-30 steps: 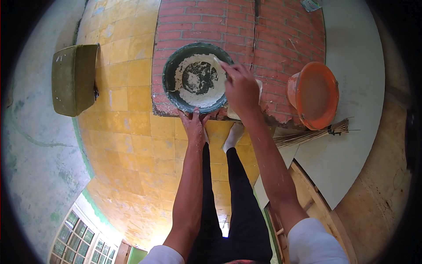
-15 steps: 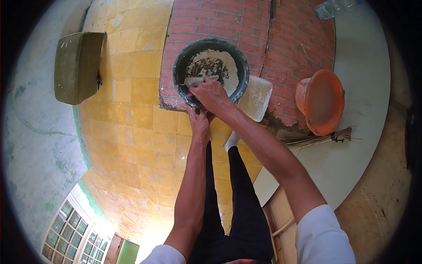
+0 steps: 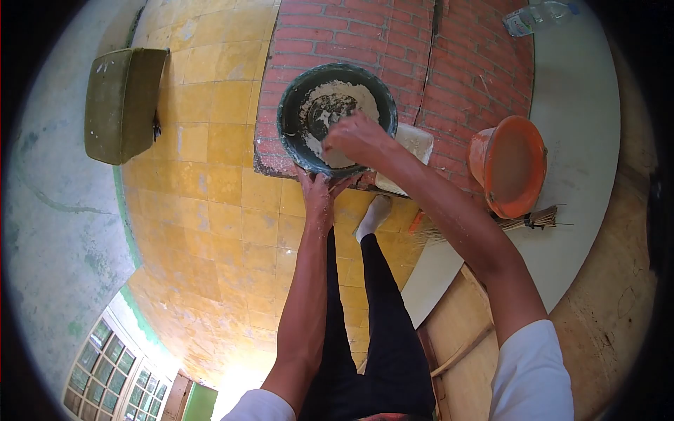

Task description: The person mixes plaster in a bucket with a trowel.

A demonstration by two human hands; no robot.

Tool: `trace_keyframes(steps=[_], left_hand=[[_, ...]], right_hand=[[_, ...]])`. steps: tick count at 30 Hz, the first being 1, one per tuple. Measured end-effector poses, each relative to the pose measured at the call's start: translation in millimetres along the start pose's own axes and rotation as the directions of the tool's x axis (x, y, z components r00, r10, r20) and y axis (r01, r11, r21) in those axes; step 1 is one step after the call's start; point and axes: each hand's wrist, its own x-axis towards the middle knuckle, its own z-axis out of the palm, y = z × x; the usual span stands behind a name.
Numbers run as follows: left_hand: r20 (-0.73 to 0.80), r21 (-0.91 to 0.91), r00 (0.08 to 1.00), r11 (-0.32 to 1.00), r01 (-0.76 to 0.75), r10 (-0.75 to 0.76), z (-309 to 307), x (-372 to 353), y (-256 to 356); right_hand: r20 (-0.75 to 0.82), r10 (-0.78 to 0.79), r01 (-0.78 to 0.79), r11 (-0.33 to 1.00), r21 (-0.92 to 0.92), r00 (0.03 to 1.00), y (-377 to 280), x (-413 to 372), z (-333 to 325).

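Observation:
A dark green basin [image 3: 286, 102] holds pale powdery mix, spread round its inside with a dark scraped patch in the middle. At the near side, my left hand [image 3: 317, 188] grips the basin's rim. My right hand [image 3: 359, 139] is over the right part of the basin, its fingers closed round a flat scraper [image 3: 338, 158] whose pale blade is largely hidden under the hand and hard to tell from the mix.
The basin sits on a red brick-patterned board [image 3: 323, 35]. Beside it are a white tray [image 3: 415, 144], an orange bucket [image 3: 516, 168], a stick broom [image 3: 540, 219] and a plastic bottle [image 3: 523, 21]. An olive box-like object [image 3: 123, 105] stands left on yellow tiles [image 3: 225, 210].
My right hand has swept from the basin's left side across to its right with the scraper. My left hand stays at the near rim.

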Motion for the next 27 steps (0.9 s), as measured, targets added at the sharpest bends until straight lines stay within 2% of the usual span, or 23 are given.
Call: trace_keyframes(steps=[1, 2, 3, 4, 6, 7, 8, 10, 12, 13, 15, 16, 18, 21, 22, 23, 27], left_hand=[[-0.008, -0.079, 1.000, 0.997, 0.021, -0.022, -1.1, 0.5, 1.8], [-0.013, -0.159, 0.999, 0.986, 0.044, -0.047, -1.3, 0.8, 2.2], [-0.011, -0.162, 0.999, 0.986, 0.046, -0.048, 0.6, 1.2, 2.6], [-0.058, -0.123, 0.997, 0.992, 0.042, -0.049, 2.4, 1.5, 2.5], [-0.103, -0.081, 0.993, 0.996, 0.041, -0.050, 1.5, 2.7, -4.3], [-0.119, -0.035, 0.993, 0.999, -0.014, 0.009, -1.0, 4.4, -10.7], [-0.132, 0.012, 0.989, 0.998, -0.067, 0.068, -3.3, 6.0, -17.3], [-0.136, 0.018, 0.987, 0.997, -0.080, 0.082, 0.7, 4.3, -15.1], [-0.142, 0.033, 0.985, 0.995, -0.098, 0.102, 5.1, 2.6, -10.4], [-0.143, 0.056, 0.982, 0.992, -0.116, 0.123, 7.1, 2.1, -8.2], [-0.140, 0.079, 0.980, 0.988, -0.131, 0.141, 10.9, 1.1, -4.9], [-0.139, 0.080, 0.978, 0.986, -0.145, 0.155, 12.0, 0.7, -3.0], [-0.133, 0.081, 0.976, 0.984, -0.160, 0.170, 15.0, 0.5, -1.6], [-0.135, 0.138, 0.971, 0.975, -0.177, 0.195, 17.0, -0.2, -3.9], [-0.113, 0.137, 0.965, 0.965, -0.223, 0.238, 18.4, 0.7, -6.5], [-0.091, 0.135, 0.956, 0.954, -0.267, 0.280, 20.0, 1.5, -9.6], [-0.081, 0.128, 0.955, 0.953, -0.276, 0.287, 32.3, -1.8, -8.5]], right_hand=[[-0.002, 0.002, -0.002, 1.000, -0.002, 1.000, -1.0, -3.2, -0.2], [0.121, 0.000, 0.001, 1.000, -0.011, 0.993, -1.3, -9.0, -0.3], [0.244, 0.000, 0.005, 1.000, -0.020, 0.970, -2.6, -14.8, -4.0], [0.247, 0.001, 0.004, 1.000, -0.023, 0.969, -2.4, -20.7, -8.3], [0.248, 0.049, -0.075, 0.992, 0.099, 0.968, -0.2, -30.4, -18.0], [0.246, 0.052, -0.078, 0.992, 0.098, 0.968, 2.7, -29.5, -21.0], [0.198, 0.053, -0.075, 0.992, 0.104, 0.979, 7.8, -25.8, -25.9], [0.151, 0.061, -0.077, 0.991, 0.107, 0.987, 24.1, -19.7, -21.9], [-0.023, -0.023, 0.025, 0.997, 0.079, 0.999, 29.9, -11.4, -17.3], [-0.029, -0.021, 0.023, 0.996, 0.081, 0.999, 27.6, -10.5, -18.8], [0.117, 0.003, -0.017, 0.993, 0.117, 0.993, 22.8, -12.0, -26.4], [0.116, 0.008, -0.022, 0.993, 0.117, 0.993, 20.1, -15.0, -32.1], [0.226, 0.056, -0.081, 0.991, 0.104, 0.973, 18.4, -20.1, -39.9], [0.289, 0.046, -0.073, 0.994, 0.084, 0.956, 20.4, -24.9, -44.9], [0.288, 0.049, -0.077, 0.994, 0.084, 0.956, 22.5, -25.6, -46.6], [0.310, 0.067, -0.095, 0.993, 0.075, 0.949, 25.7, -26.3, -48.6], [0.377, 0.126, -0.181, 0.977, 0.113, 0.917, 26.6, -38.3, -75.9]])
